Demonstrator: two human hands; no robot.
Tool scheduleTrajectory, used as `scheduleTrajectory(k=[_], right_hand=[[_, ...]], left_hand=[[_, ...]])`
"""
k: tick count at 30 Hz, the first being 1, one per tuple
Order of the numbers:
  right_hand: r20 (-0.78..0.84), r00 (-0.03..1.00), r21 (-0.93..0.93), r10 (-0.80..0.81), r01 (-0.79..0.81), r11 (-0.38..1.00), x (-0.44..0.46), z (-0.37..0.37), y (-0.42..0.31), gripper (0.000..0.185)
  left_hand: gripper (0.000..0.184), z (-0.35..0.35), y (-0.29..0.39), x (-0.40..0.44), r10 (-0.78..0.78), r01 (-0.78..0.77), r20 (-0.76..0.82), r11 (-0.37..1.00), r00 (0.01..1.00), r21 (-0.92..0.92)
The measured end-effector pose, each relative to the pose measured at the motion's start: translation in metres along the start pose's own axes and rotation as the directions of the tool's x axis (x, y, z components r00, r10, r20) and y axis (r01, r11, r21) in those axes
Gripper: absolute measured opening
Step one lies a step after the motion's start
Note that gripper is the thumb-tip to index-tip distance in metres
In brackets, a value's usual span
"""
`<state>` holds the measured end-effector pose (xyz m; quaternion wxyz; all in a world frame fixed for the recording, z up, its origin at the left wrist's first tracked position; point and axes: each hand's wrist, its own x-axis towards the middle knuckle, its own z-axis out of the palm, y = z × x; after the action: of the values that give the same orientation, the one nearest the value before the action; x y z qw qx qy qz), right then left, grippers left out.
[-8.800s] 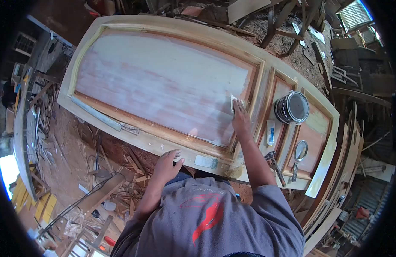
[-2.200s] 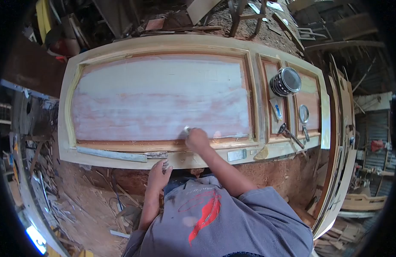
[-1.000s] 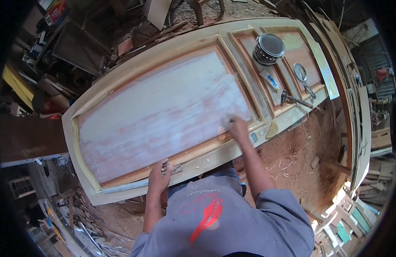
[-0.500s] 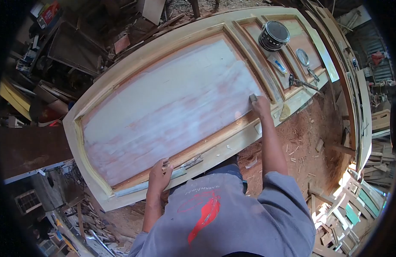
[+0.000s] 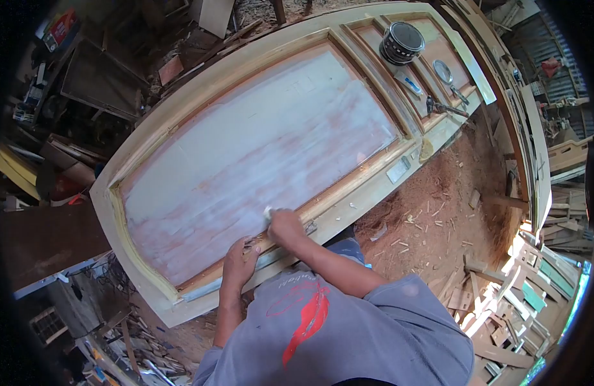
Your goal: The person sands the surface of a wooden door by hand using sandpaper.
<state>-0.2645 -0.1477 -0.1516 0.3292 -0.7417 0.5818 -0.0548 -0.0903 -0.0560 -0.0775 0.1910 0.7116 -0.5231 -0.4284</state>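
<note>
The wooden door (image 5: 139, 283) lay flat, its large panel (image 5: 245, 148) streaked whitish over reddish; the right hand (image 5: 288, 229) gripped a small pale piece (image 5: 268, 213)

We see pale wood scraps (image 5: 411, 220) scattered over the reddish floor (image 5: 400, 201), long boards (image 5: 535, 151) at the right, and a small red thing (image 5: 550, 66) near corrugated metal sheeting (image 5: 571, 85). At our left are curved yellow pieces (image 5: 15, 170) and a dark brown panel (image 5: 49, 241).

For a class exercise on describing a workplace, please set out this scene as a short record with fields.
Surface: panelled wooden piece
Large panel: whitish, with reddish streaks
Right hand: gripping a small pale object
Left hand: near edge, grip unclear
On smaller panels: can, upright
Floor: reddish, scattered wood scraps
</note>
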Motion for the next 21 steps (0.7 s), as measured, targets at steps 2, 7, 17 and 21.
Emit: scheduleTrajectory(k=[2,7,17,21], right_hand=[[0.074,0.995,0.084,0.062,-0.068,0.994,0.009,-0.001,0.006,0.023],[-0.105,0.974,0.210,0.202,-0.176,0.962,0.062,-0.123,0.106,0.044],[-0.358,0.887,-0.063,0.293,-0.336,0.940,0.239,-0.295,0.278,0.040],[-0.338,0.888,-0.192,0.311,-0.388,0.901,0.278,-0.311,0.284,0.040]], left_hand=[[0.041,-0.006,-0.007,-0.001,0.003,-0.003,-0.004,1.000,1.000,0.001],[0.041,-0.021,-0.014,-0.003,-0.092,0.090,-0.045,0.994,0.995,-0.058],[0.039,-0.015,-0.002,-0.009,-0.160,0.158,-0.082,0.987,0.984,-0.027],[0.040,-0.002,-0.002,-0.012,-0.205,0.208,-0.084,0.977,0.975,0.037]])
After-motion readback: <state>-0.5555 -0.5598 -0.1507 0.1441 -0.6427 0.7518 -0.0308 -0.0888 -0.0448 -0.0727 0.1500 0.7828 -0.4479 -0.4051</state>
